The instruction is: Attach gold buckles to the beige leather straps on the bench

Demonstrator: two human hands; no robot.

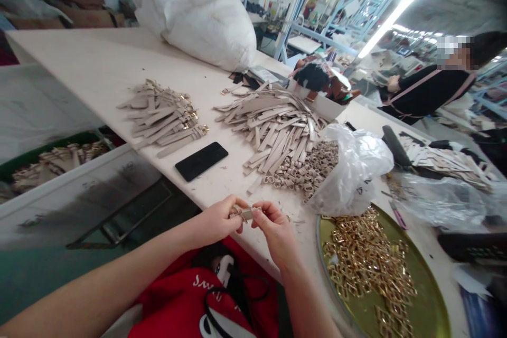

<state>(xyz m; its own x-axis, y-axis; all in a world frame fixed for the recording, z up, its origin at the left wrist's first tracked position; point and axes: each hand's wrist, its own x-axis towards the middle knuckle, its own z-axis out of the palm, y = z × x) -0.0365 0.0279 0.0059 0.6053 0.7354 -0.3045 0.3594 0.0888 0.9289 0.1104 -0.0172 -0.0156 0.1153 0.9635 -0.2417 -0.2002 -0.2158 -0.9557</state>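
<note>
My left hand point(224, 217) and my right hand point(274, 226) meet over the table's front edge. Both pinch a short beige strap point(247, 214) between thumb and fingers; part of it is hidden by the fingertips, and whether metal is attached is too small to tell. Just beyond my hands lies a heap of small beige loops point(297, 171), partly under a clear plastic bag point(352, 169). Behind it spreads a pile of loose beige straps point(273, 121). To the right, a round green-gold tray point(430, 280) holds many gold buckles point(368, 259).
A black phone point(202, 161) lies left of my hands, near straps with gold buckles point(166, 113). A big white sack point(198, 10) rests at the back. Below left is a green-rimmed bin point(43, 149) of beige pieces. A co-worker point(428, 90) is at the right.
</note>
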